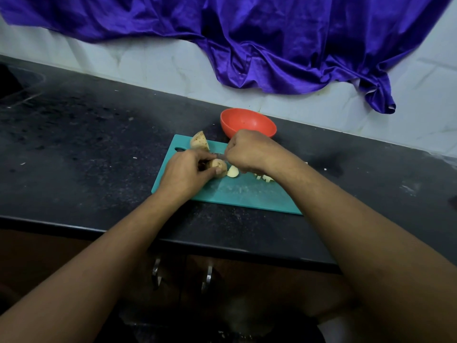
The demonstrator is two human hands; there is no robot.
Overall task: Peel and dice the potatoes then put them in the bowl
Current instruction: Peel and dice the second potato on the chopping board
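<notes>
So the dark speckled bench [86, 144] fills the left of the frame, nothing much going on there. Just left of centre sits a teal cutting board [235, 194], and that's where everything happens.

The left hand [184, 173] is on the board's left part. Its fingers and thumb curl round a potato chunk [218, 167], pinning it down on the board. The chunk has brown speckled skin on it and pokes out from the hand's right side. Up at the board's upper left corner lies a second potato chunk [199, 141], skin also on, apart from both hands.

Between the hands you can see a sliver of knife [217, 155] blade, just above the held chunk. The right hand [249, 151] is balled into a tight fist at the blade's right end, gripping the knife. The handle is hidden inside the fist.

Right below that fist lies a pale slice [233, 172], just beside the held chunk. A few diced bits [265, 178] peek out from under the right wrist.

The red bowl [247, 121] sits on the bench just behind the board, directly above the right hand in the frame. It looks tipped toward the camera.

A purple cloth [272, 45] hangs over the tiled wall [148, 63] across the top.
</notes>
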